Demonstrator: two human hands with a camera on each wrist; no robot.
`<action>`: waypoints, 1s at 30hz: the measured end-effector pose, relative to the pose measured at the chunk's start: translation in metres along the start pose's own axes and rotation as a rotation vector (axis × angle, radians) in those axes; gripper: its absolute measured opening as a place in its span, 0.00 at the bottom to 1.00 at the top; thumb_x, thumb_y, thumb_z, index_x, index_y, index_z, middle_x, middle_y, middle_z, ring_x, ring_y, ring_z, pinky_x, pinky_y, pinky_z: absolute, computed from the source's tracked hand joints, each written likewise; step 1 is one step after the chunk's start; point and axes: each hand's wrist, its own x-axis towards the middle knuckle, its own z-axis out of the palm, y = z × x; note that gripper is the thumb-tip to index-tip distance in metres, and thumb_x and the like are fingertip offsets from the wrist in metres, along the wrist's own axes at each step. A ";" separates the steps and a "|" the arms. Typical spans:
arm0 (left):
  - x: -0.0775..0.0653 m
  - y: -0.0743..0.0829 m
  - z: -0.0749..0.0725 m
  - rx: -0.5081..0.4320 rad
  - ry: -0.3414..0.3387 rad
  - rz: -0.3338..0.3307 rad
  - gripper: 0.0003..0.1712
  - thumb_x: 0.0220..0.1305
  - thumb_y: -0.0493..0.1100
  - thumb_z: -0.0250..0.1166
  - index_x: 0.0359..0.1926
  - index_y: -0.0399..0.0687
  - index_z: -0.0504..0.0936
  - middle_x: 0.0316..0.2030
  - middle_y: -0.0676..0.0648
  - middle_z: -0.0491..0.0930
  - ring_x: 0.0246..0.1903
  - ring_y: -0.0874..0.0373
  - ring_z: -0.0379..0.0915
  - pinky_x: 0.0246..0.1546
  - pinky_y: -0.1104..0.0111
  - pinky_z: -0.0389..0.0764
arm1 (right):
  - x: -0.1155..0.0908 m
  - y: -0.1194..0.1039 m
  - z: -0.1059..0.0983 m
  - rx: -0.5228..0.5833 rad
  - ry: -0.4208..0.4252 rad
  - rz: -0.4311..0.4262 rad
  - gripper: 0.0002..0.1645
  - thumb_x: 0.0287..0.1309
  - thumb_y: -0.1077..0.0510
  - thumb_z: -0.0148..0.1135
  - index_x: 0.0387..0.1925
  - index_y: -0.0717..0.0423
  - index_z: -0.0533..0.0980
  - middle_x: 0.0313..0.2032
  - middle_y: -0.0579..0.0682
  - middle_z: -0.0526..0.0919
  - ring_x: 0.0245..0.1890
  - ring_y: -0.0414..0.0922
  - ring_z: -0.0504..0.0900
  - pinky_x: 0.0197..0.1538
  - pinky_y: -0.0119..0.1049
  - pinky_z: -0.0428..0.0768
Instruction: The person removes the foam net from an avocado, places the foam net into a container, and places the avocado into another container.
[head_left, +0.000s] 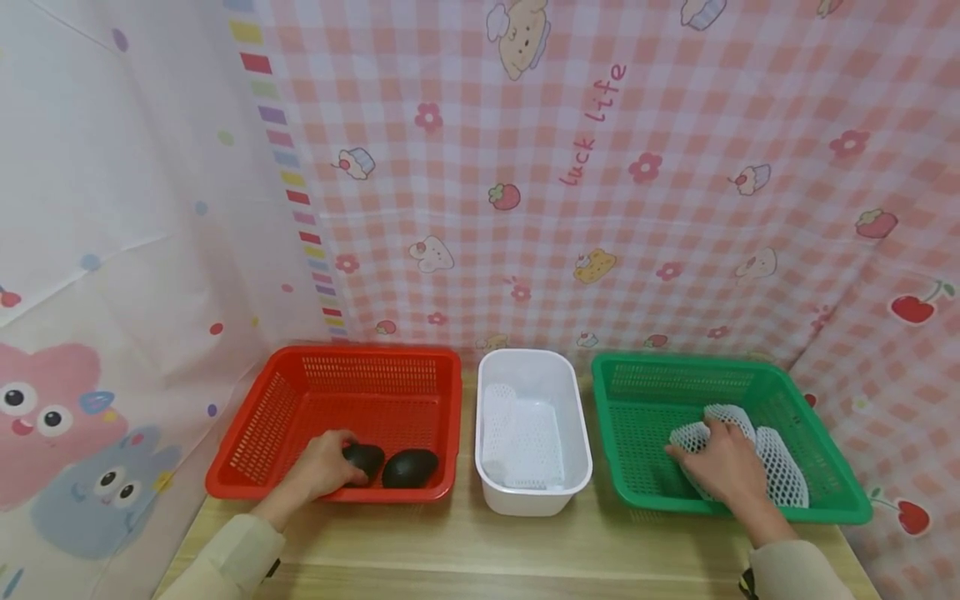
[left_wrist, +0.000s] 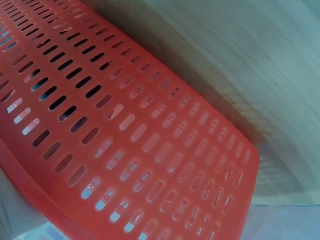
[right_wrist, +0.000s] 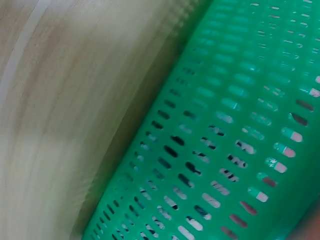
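Note:
In the head view, my left hand [head_left: 324,465] reaches into the red basket [head_left: 446,400], its thumb and fingers round a dark avocado [head_left: 365,460]. A second dark avocado [head_left: 410,468] lies just right of it. On the other side, my right hand [head_left: 723,462] is down in the green basket [head_left: 637,417], gripping a white foam net sleeve [head_left: 690,437] between thumb and fingers. Two more foam net sleeves lie against that hand, one behind [head_left: 733,417] and one to its right [head_left: 783,471]. Both wrist views mostly show slotted basket walls, hiding the hands' grips.
Between the two coloured baskets stands a white plastic bin [head_left: 533,500] with a white net sleeve [head_left: 497,425] along its left inner side. All three sit on a wooden table [head_left: 480,558], close to a pink checked cloth [head_left: 480,250] hanging behind.

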 end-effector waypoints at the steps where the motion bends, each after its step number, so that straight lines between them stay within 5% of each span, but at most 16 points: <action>1: 0.000 0.000 0.000 -0.002 -0.006 -0.003 0.39 0.43 0.38 0.83 0.59 0.29 0.80 0.44 0.34 0.84 0.38 0.47 0.81 0.38 0.55 0.82 | 0.001 0.001 0.000 -0.005 -0.018 0.012 0.64 0.59 0.29 0.69 0.72 0.78 0.60 0.66 0.84 0.62 0.60 0.80 0.67 0.54 0.73 0.73; 9: -0.001 0.001 -0.001 -0.018 -0.027 -0.009 0.39 0.45 0.36 0.83 0.59 0.29 0.79 0.44 0.35 0.85 0.38 0.48 0.80 0.38 0.55 0.82 | 0.008 0.010 0.000 -0.054 -0.137 0.060 0.66 0.54 0.30 0.72 0.65 0.86 0.61 0.56 0.86 0.70 0.50 0.79 0.75 0.45 0.66 0.79; 15: -0.001 0.001 -0.002 -0.008 -0.024 -0.004 0.39 0.44 0.36 0.83 0.59 0.29 0.80 0.46 0.33 0.84 0.38 0.47 0.80 0.39 0.54 0.82 | 0.010 0.013 0.001 -0.021 -0.147 0.063 0.41 0.55 0.41 0.76 0.43 0.79 0.75 0.39 0.74 0.79 0.34 0.60 0.78 0.35 0.55 0.80; 19: -0.001 0.001 -0.003 -0.008 -0.035 -0.003 0.40 0.45 0.35 0.82 0.60 0.28 0.79 0.49 0.31 0.83 0.39 0.47 0.80 0.40 0.54 0.82 | 0.009 0.014 0.002 -0.028 -0.150 0.062 0.33 0.55 0.43 0.76 0.33 0.73 0.78 0.37 0.74 0.77 0.34 0.60 0.77 0.38 0.58 0.79; 25: -0.001 0.001 -0.004 -0.017 -0.046 -0.007 0.39 0.45 0.35 0.82 0.60 0.28 0.79 0.50 0.30 0.82 0.40 0.47 0.80 0.41 0.53 0.82 | 0.011 0.013 0.004 -0.014 -0.209 0.137 0.45 0.56 0.38 0.75 0.46 0.77 0.70 0.33 0.65 0.79 0.30 0.55 0.74 0.31 0.50 0.76; 30: 0.001 0.001 -0.004 -0.006 -0.049 -0.005 0.38 0.45 0.35 0.82 0.59 0.28 0.80 0.51 0.29 0.82 0.42 0.45 0.81 0.43 0.52 0.82 | 0.014 0.014 0.007 -0.031 -0.237 0.178 0.51 0.59 0.41 0.72 0.56 0.82 0.61 0.37 0.71 0.79 0.32 0.57 0.78 0.31 0.51 0.77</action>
